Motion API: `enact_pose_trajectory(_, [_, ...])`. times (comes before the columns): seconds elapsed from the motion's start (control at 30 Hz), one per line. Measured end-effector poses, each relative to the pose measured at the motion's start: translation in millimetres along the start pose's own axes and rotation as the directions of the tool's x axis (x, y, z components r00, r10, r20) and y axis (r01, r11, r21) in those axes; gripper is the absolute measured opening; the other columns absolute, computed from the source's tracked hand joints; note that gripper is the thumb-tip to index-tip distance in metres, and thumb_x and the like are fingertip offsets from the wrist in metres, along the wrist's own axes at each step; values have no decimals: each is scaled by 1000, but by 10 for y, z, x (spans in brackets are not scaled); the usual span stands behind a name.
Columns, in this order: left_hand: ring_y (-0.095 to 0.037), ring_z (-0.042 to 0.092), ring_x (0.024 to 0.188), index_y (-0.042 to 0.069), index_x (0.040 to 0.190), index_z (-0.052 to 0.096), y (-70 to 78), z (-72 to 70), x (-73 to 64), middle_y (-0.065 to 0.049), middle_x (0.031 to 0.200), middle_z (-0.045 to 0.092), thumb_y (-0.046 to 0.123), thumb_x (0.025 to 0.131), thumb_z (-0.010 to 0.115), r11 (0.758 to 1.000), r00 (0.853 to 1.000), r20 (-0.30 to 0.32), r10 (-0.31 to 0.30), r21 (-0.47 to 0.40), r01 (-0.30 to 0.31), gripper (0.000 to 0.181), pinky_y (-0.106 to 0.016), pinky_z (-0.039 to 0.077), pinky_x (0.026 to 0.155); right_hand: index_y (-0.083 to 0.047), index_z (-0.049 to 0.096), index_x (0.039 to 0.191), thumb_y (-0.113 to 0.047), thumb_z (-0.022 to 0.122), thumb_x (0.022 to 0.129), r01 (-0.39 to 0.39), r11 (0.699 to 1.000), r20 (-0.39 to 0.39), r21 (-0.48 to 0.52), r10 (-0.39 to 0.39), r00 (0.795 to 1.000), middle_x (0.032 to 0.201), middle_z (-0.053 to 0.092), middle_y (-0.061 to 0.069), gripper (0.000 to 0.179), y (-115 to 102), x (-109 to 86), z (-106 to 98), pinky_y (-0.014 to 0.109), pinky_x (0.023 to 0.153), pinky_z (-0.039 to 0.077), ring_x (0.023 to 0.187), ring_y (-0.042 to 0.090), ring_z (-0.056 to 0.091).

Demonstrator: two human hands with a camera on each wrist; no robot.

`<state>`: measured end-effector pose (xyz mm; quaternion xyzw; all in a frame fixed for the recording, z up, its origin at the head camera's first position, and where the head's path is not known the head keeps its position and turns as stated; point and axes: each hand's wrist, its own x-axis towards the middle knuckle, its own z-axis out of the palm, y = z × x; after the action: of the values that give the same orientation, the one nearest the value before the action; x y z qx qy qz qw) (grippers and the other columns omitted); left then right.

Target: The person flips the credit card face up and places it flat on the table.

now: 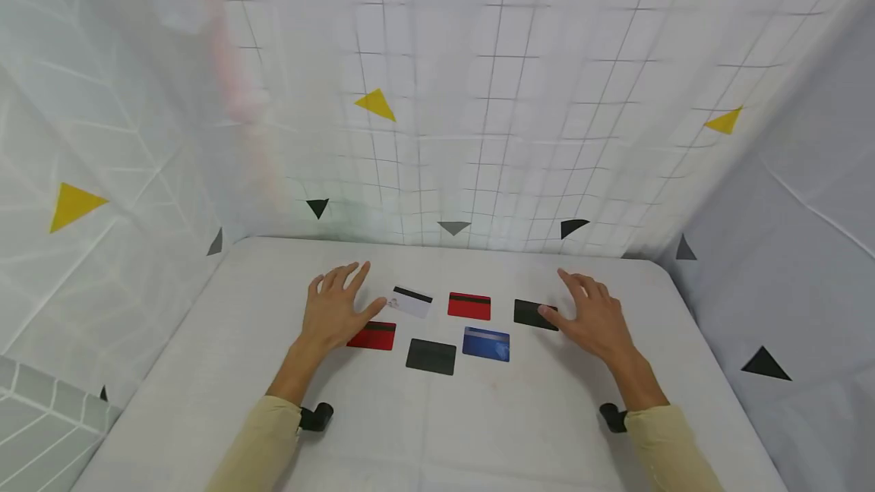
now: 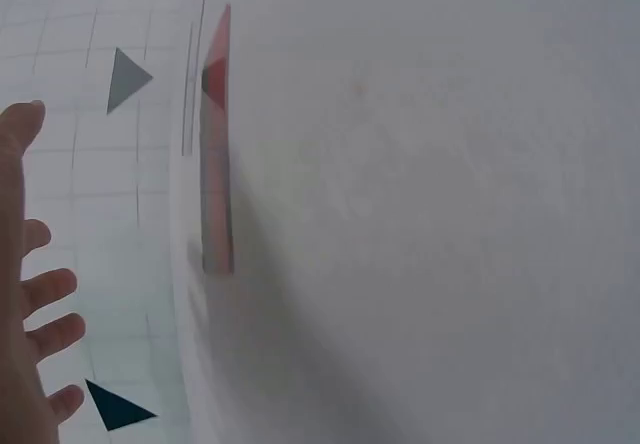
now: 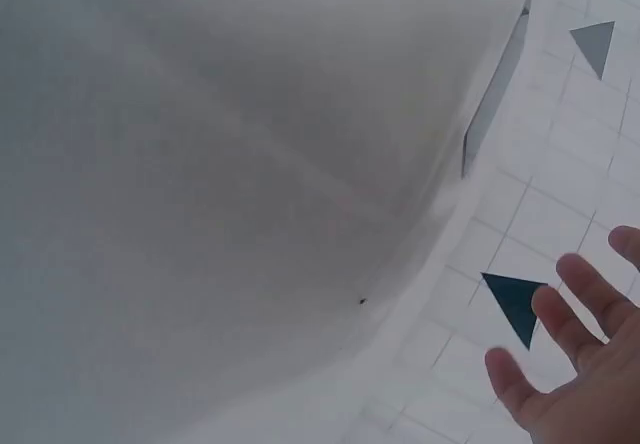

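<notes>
Several bank-style cards lie flat in two rows on the table. In the back row are a white card with a black stripe point(image 1: 412, 302), a red card point(image 1: 469, 307) and a black card point(image 1: 528, 313). Nearer lie another red card point(image 1: 374, 335), a second black card point(image 1: 431, 356) and a blue card point(image 1: 487, 345). My left hand point(image 1: 333, 315), fingers spread, is by the nearer red card and partly hides it. Over the right end of the back black card reaches the thumb of my right hand point(image 1: 593, 316). Both hands hold nothing.
A white-covered table point(image 1: 478, 431) fills the lower view. White gridded sheets point(image 1: 519, 120) with yellow, black and grey triangles rise behind it and at both sides. Each wrist carries a small black camera point(image 1: 317, 417).
</notes>
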<state>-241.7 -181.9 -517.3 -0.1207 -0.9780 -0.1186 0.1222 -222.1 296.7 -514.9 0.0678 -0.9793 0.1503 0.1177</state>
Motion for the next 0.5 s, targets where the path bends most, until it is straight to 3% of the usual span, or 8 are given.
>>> enact_pose_trajectory(0.27, [-32, 46, 131, 27, 156, 39, 287, -15, 53, -9, 139, 54, 73, 89, 52, 993, 997, -1, 75, -87, -75, 83, -59, 32, 108, -17, 43, 151, -62, 70, 85, 25, 987, 99, 160, -41, 994, 127, 56, 16, 85, -184, -14, -41, 57, 88, 48, 113, 34, 54])
enact_pose_trajectory(0.5, [-27, 54, 120, 25, 150, 49, 484, 31, 68, -3, 127, 61, 74, 84, 59, 979, 992, 29, 119, -167, -113, 83, -55, 38, 103, -13, 52, 144, -51, 78, 84, 25, 969, 185, 245, -72, 980, 113, 60, 9, 76, -320, -30, -54, 44, 80, 51, 102, 28, 56])
